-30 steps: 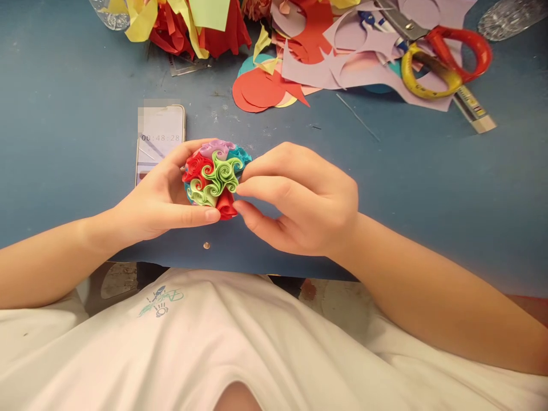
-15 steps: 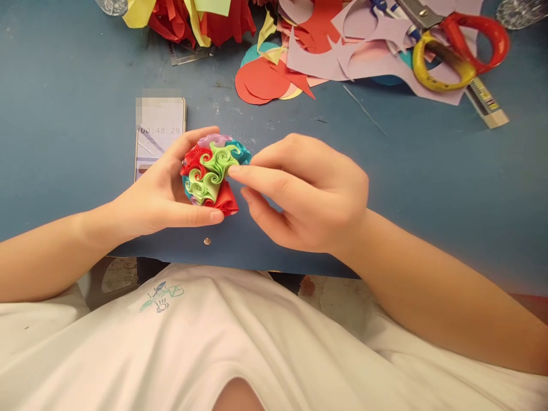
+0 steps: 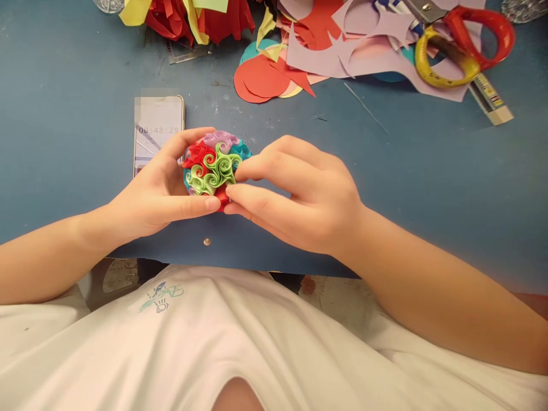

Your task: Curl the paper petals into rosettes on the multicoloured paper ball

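Observation:
A ball of curled paper pieces (image 3: 213,173) in red, green, lilac and teal is held above the near part of the blue table. My left hand (image 3: 156,191) wraps it from the left, the thumb along its lower front and the other fingers behind. From the right, my right hand (image 3: 299,194) closes its fingertips on the ball's right side, by the green curls and a red piece at the bottom. Those fingertips hide part of the ball's right edge.
Behind my left hand lies a phone (image 3: 159,123) showing a timer. Scissors (image 3: 447,57) with red and yellow handles rest on lilac paper scraps (image 3: 363,57) at the back right. Red paper circles (image 3: 261,77) and crumpled red paper (image 3: 171,20) lie further left. A small metal stud (image 3: 207,242) sits near the table's front edge.
My right hand's fingers have moved in and now grip the ball's right side, the index fingertip lower than before. The ball is turned slightly, showing more lilac on top.

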Motion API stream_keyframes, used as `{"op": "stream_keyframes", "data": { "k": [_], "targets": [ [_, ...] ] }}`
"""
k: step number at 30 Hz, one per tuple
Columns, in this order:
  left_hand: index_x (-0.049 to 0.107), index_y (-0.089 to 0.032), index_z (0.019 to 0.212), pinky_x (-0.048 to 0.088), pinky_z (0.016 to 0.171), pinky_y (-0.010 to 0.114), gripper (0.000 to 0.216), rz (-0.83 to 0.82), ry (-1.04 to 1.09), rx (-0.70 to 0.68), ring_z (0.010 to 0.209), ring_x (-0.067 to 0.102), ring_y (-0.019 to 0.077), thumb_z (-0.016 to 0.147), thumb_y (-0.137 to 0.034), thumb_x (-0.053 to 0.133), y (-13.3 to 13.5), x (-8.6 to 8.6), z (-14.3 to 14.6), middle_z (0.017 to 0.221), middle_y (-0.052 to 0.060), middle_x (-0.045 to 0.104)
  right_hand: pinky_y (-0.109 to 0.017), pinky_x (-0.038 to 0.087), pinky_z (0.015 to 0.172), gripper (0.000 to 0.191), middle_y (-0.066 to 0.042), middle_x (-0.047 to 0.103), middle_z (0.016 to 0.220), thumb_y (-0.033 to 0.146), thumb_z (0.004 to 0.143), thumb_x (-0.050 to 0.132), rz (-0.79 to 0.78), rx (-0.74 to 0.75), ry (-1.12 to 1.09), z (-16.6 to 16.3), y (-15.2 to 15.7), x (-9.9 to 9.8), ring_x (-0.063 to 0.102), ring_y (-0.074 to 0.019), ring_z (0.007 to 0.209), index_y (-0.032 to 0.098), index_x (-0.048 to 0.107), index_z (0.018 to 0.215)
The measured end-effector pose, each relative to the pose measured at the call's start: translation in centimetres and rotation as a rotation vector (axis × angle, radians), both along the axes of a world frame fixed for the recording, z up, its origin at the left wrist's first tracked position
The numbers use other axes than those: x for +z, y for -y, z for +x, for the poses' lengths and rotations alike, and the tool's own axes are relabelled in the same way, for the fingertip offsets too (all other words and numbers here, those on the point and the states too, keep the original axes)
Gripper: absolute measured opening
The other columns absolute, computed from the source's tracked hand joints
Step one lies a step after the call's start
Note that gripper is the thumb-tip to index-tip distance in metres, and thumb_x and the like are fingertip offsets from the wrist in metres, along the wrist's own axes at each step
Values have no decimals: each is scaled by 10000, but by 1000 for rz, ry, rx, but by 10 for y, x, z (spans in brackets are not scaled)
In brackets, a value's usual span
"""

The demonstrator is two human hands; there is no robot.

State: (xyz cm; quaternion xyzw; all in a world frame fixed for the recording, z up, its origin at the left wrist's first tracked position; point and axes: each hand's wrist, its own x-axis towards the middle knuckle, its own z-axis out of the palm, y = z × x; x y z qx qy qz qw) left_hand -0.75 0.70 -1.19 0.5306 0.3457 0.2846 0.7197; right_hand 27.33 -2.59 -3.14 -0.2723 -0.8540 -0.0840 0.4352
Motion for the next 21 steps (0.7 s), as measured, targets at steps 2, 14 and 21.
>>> {"op": "stream_keyframes", "data": {
  "k": [2,14,21],
  "targets": [
    [613,-313,1734,837,1020,413,950,-51,14,-43,1223,944,291,967,-260,1173,0,1,1,1469,78,892,-366,649,753,239,-2,875,1105,192,1286,669,21,-11,64,1,-1,0,762,-193,930,281,837,1141],
    [697,-327,1555,825,775,315,612,-251,108,-193,959,988,236,1101,-359,1106,0,1,6,1248,2,912,-411,566,705,352,41,817,892,194,1245,665,175,-67,-90,-19,0,-2,742,-190,849,296,757,922],
    [643,-334,1561,821,802,361,682,-303,70,-116,971,987,266,1072,-376,1117,3,5,4,1200,-24,904,-454,617,804,102,39,942,1017,295,1259,743,26,-168,-205,-21,5,-11,835,-256,1016,335,792,1179]
  ]
}}
